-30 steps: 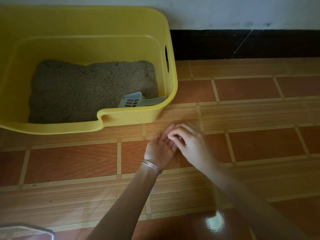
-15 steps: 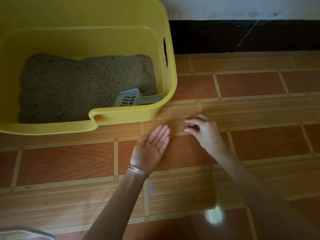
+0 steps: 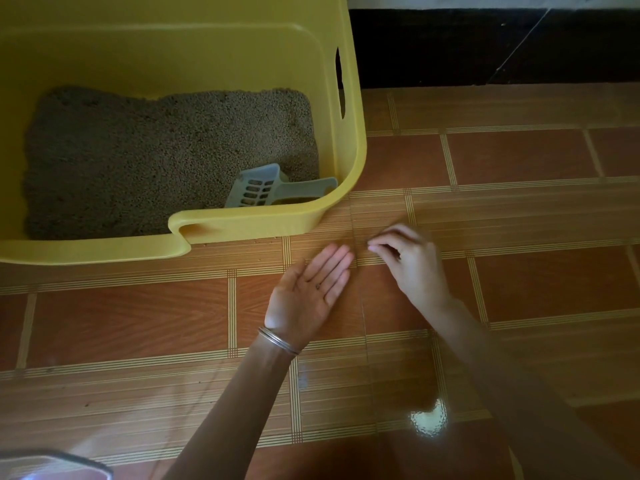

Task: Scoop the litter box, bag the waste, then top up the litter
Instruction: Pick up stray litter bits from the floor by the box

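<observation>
2 hands sit near the litter box (image 3: 356, 161): left hand (image 3: 308, 296) flat open, granules (image 3: 317, 286) on its palm; right hand (image 3: 412, 261) curled, and I cannot tell if it pinches anything. The scoop (image 3: 259, 188) lies inside it.

left hand (image 3: 308, 296) wrist: thin silver bangles (image 3: 278, 341) | forearms (image 3: 225, 410): bare

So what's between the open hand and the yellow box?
Only tiled floor lies between the left hand and the yellow litter box, with a few tiny specks by the box. The head view shows it.
</observation>
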{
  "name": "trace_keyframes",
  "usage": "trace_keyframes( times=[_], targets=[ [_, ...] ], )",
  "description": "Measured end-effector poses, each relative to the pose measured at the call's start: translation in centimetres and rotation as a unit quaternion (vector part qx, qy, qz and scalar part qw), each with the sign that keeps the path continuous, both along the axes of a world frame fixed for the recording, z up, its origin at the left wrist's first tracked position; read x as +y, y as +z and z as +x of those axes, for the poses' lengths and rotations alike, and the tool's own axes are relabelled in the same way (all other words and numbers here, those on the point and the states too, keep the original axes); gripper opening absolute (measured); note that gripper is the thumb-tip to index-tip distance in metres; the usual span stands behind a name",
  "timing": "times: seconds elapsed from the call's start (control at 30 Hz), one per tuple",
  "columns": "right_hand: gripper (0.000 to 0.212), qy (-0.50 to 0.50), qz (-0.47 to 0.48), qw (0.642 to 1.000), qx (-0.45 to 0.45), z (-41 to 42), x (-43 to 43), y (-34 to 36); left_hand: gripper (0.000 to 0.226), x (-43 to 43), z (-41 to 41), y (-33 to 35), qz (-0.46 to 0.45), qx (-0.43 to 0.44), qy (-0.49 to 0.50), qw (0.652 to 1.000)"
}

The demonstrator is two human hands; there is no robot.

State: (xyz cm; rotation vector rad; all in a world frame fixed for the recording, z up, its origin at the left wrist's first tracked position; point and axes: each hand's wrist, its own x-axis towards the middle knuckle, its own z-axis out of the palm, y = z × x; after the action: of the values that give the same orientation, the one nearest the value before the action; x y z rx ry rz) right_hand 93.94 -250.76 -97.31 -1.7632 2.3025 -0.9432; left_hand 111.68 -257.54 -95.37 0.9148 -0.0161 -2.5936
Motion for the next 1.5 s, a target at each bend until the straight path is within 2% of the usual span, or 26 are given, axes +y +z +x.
trace_keyframes(
  times=[0.13, 0.23, 0.37, 0.53, 0.67, 0.83, 0.93, 1.13, 1.4, 1.5],
  targets=[
    [0.013, 0.007, 0.013, 0.996, 0.090, 0.7, -0.1, 0.0, 0.048, 0.0, 0.1, 0.0, -0.006, 0.006, 0.002, 1.000],
    [0.017, 0.013, 0.028, 0.993, 0.113, 1.0, -0.4, 0.1, 0.048, 0.1, 0.1, 0.2, -0.007, 0.005, -0.001, 1.000],
    [0.017, -0.003, 0.043, 0.997, 0.060, 1.1, -0.5, 0.4, 0.047, 0.0, 0.0, 0.4, -0.008, -0.006, -0.001, 1.000],
    [0.018, 0.036, -0.022, 0.997, -0.058, 3.7, -0.4, 3.4, 0.051, 0.2, -0.3, 0.4, 0.015, -0.032, 0.009, 0.999],
    [0.021, 0.087, -0.017, 0.994, -0.059, 5.3, -0.4, 3.9, 0.053, 0.3, -0.4, 0.2, 0.016, -0.044, 0.008, 0.999],
    [0.021, 0.051, -0.017, 0.995, -0.078, 3.1, 0.4, 3.3, 0.048, 0.3, -0.3, 0.6, 0.027, -0.019, 0.012, 0.999],
    [0.021, 0.011, 0.024, 0.998, -0.057, 1.0, 0.9, 2.7, 0.046, 0.1, -0.1, 0.7, 0.024, -0.005, 0.010, 1.000],
    [0.043, -0.014, 0.113, 0.993, -0.043, -1.0, 0.4, 1.2, 0.046, -0.2, 0.0, 0.5, 0.027, -0.003, 0.018, 0.999],
    [0.024, -0.007, 0.041, 0.998, -0.053, -0.4, -1.1, -0.1, 0.047, -0.4, -0.2, 0.5, 0.017, -0.003, 0.013, 1.000],
    [0.024, -0.010, 0.024, 0.999, -0.040, 0.0, -1.3, -0.3, 0.046, -0.3, -0.2, 0.4, 0.016, -0.003, 0.015, 1.000]
  ],
)
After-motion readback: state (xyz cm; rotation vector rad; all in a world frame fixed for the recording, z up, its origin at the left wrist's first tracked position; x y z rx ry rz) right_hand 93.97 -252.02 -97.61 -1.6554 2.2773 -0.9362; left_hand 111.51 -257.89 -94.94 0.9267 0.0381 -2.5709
